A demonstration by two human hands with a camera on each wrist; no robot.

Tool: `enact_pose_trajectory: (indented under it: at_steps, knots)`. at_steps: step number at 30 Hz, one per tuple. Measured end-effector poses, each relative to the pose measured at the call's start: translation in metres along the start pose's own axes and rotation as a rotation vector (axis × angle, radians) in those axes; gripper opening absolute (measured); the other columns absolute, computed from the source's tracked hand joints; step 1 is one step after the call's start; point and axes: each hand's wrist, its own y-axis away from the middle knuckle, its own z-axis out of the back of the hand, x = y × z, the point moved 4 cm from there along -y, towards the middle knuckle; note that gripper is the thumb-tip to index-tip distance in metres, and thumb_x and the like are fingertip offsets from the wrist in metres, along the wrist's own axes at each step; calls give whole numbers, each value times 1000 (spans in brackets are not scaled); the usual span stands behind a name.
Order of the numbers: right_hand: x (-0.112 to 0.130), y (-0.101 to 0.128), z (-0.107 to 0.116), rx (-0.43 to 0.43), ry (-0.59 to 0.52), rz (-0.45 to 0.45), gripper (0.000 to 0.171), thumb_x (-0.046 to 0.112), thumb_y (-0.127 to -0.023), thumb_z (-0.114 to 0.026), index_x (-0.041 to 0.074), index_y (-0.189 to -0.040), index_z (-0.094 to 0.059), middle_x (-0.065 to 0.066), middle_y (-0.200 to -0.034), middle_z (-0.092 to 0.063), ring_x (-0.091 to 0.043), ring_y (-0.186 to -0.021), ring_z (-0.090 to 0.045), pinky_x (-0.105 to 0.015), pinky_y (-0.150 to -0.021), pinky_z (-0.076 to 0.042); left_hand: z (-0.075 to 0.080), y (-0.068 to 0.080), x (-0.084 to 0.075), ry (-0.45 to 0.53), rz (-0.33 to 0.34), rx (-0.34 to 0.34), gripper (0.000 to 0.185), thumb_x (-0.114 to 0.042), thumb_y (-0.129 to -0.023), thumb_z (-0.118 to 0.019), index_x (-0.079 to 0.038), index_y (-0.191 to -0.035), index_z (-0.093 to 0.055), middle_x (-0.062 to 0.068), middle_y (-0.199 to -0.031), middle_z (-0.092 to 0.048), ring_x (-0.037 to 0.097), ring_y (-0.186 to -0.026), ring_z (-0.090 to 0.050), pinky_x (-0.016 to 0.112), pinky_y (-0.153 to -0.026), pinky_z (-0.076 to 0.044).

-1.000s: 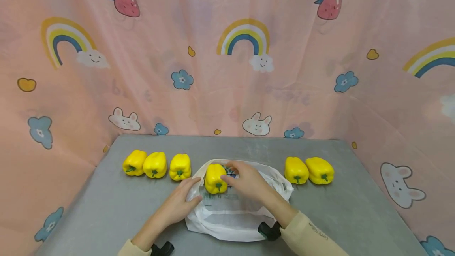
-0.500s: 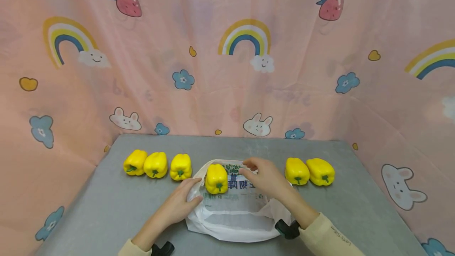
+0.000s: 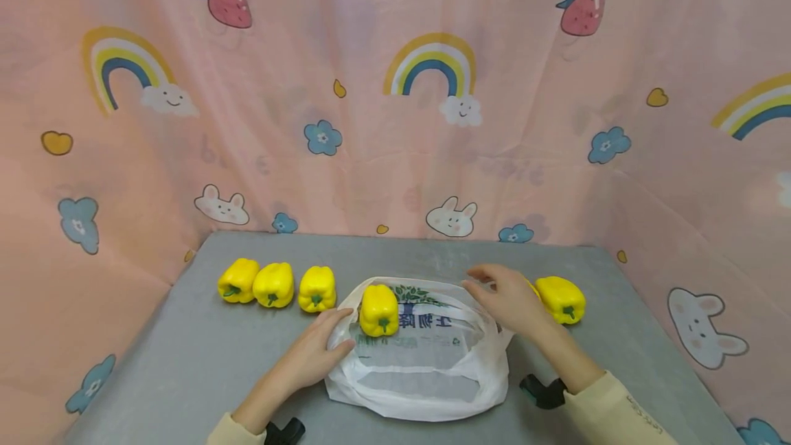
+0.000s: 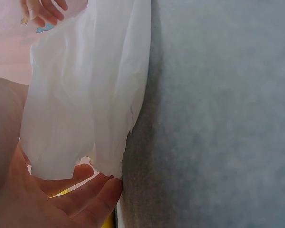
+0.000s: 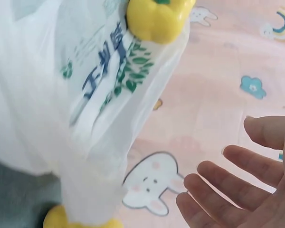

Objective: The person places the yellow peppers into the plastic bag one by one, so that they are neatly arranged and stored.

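The left hand (image 3: pixel 312 356) rests on the near left edge of a white plastic bag (image 3: pixel 420 362), its fingers curled against the thin film and its thumb lying along the rim; the left wrist view shows the fingertips (image 4: pixel 102 192) tucked under the bag's (image 4: pixel 85 90) hanging edge, right where it meets the grey bench (image 4: pixel 218 114). The right hand (image 3: pixel 509 297) hovers open above the far right corner of the bag, fingers spread and relaxed, holding nothing; in the right wrist view its fingers (image 5: pixel 228 183) are apart with the pink curtain (image 5: pixel 228 76) behind them. That hand covers most of a yellow pepper, of which only a sliver shows at its far side, and whether it touches it cannot be told. The bag lies flat on the bench (image 3: pixel 185 362) in front of the person, mouth toward them, with blue and green print on its upper face. One yellow pepper (image 3: pixel 379 310) sits on the far left part of the bag, stem toward the camera, just beside the left hand's fingertips. To its left three more peppers (image 3: pixel 274 285) stand in a row on the bench, close together. To the right another pepper (image 3: pixel 560 299) lies just beyond the right hand. A pink curtain (image 3: pixel 395 122) printed with rainbows, strawberries and rabbits hangs behind the bench.
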Motion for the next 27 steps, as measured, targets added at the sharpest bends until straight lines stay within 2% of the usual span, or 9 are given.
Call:
enact_pose_trajectory:
  at_steps: [8,15,20,27]
  knots:
    - [-29,8,23,-36,46,-34,46,34,-103,-61,-2,-131,-62,-22,-130,-64,-43,-121,-58,-60,-101,-47,1,-1,-1,1,4,0,53,-25,-98,-68,-13,-148,-52,12,-151,-46,36,-140,-43,61,-113,-33]
    - [-56,14,38,-85,84,-47,46,32,-103,-60,-5,-131,-62,-27,-130,-62,-48,-119,-56,-64,-98,-47,1,-1,-2,6,7,2,53,-24,-98,-68,-12,-147,-52,12,-151,-47,36,-140,-43,61,-113,-33]
    - [-75,18,45,-103,72,-78,47,31,-104,-59,-6,-133,-60,-30,-132,-59,-50,-122,-52,-67,-100,-43,2,0,-1,9,2,7,53,-24,-98,-68,-11,-147,-52,13,-151,-47,37,-140,-43,62,-113,-33]
    - [-97,21,59,-104,59,-126,52,38,-105,-55,-5,-135,-57,-33,-137,-53,-54,-124,-48,-72,-98,-41,1,-1,1,6,3,6,53,-26,-98,-68,-13,-147,-52,12,-151,-47,36,-140,-43,62,-113,-34]
